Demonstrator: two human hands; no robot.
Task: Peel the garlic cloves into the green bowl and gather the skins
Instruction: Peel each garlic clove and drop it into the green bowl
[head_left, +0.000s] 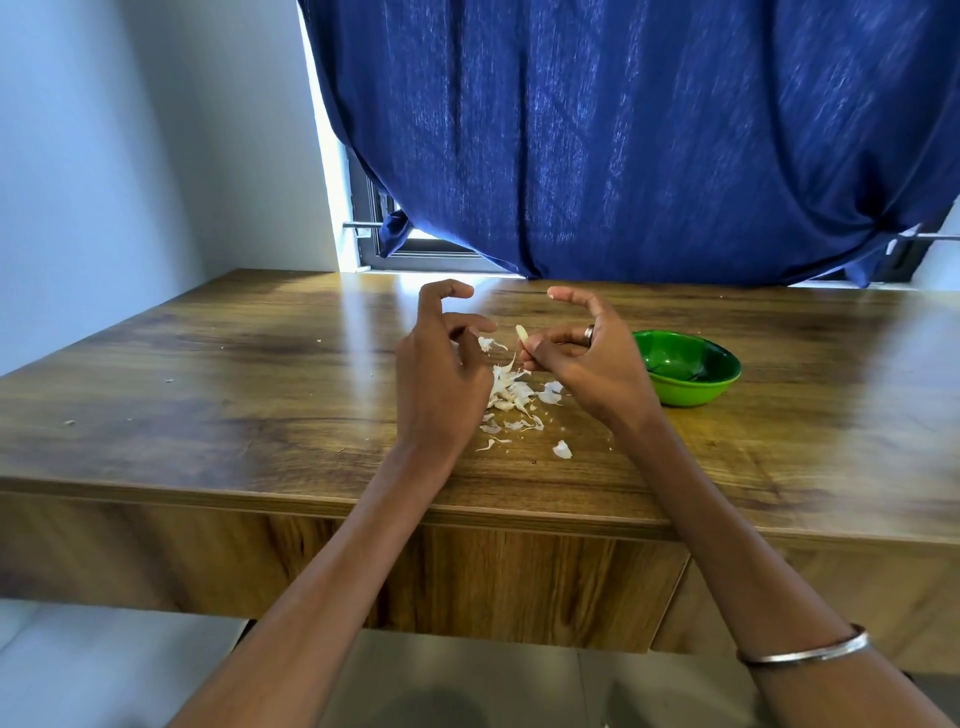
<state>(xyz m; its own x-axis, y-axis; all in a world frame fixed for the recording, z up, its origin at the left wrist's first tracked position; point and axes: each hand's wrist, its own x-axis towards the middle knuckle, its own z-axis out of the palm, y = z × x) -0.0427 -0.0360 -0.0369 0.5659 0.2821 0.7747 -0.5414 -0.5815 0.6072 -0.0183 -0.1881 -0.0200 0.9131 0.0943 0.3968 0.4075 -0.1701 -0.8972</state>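
My right hand (582, 353) pinches a pale garlic clove (521, 334) between thumb and fingers, above the wooden table (208, 395). My left hand (441, 364) hovers just left of it with curled fingers, and a thin flake of skin (488, 344) hangs at its fingertips. A loose pile of white garlic skins (511, 392) lies on the table between and below both hands. The green bowl (688, 369) stands to the right of my right hand; what it holds is not clear.
Stray skin flakes (562, 449) lie nearer the table's front edge (363, 506). A blue curtain (623, 145) hangs behind the table over a window. A white wall stands on the left.
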